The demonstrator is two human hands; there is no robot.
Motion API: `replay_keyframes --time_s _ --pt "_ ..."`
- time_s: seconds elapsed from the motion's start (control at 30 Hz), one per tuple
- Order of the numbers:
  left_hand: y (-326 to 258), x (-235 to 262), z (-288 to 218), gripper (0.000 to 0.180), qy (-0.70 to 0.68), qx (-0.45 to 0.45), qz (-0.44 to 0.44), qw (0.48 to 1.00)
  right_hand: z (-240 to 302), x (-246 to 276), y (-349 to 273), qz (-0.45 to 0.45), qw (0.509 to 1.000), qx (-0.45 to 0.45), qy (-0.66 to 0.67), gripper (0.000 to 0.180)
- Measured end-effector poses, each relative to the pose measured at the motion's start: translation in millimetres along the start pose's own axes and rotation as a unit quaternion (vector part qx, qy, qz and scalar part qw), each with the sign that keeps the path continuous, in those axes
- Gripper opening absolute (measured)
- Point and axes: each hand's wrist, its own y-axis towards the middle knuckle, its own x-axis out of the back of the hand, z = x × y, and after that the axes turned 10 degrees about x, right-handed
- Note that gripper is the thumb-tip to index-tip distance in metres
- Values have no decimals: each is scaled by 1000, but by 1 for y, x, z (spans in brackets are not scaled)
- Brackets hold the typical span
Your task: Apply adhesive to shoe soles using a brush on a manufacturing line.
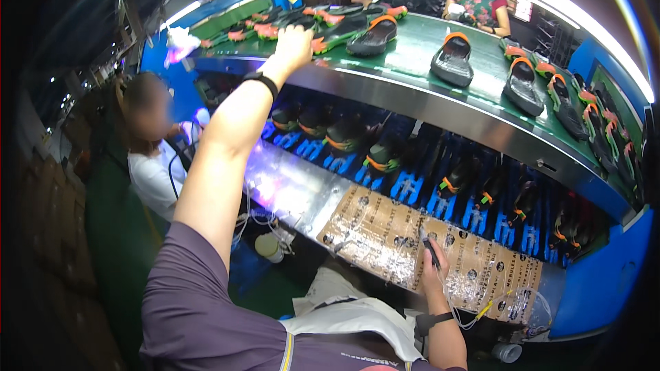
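Observation:
My left hand point(294, 47) reaches up and forward over the green belt point(412, 48), its fingers bent in among black clogs with orange and green parts. Whatever lies between those fingers is hidden. Right beside it, on the hand's right, lies a black clog with green edging point(344, 29), and past that one a black clog with an orange strap point(375, 36). Low in front of me, my right hand point(436, 269) is closed round a pen-shaped tool point(432, 251) with a dark handle and a pale tip. The tool sits above a brown cardboard sheet under shiny clear film point(385, 233).
Under the belt's metal edge point(412, 96), several clogs hang on a row of blue holders point(440, 203). A thin cable with a yellow part point(485, 309) trails by my right wrist. A person in white point(155, 172) is at left; two others are behind the belt.

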Motion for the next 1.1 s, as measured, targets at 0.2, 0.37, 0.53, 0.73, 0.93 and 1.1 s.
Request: replay_keyframes --time_s 0.2,0.37,0.53,0.73,0.93,1.1 --pt "12 79 -10 25 -237 -2 177 955 1 -2 3 14 999 -44 17 34" --pt "-3 69 7 41 -66 99 85 989 -5 -6 -3 21 999 -27 8 33" --pt "-65 26 -22 51 -370 335 78 863 -6 -8 -4 20 1000 -24 3 32" --pt "-160 32 -86 40 -726 349 -116 581 -8 -8 -11 -14 1000 -16 0 26" --pt "-288 76 -136 28 -837 431 118 317 4 0 10 2 992 -107 73 18" --pt "-377 61 -182 44 -895 375 224 89 8 0 25 -63 951 -202 227 18"
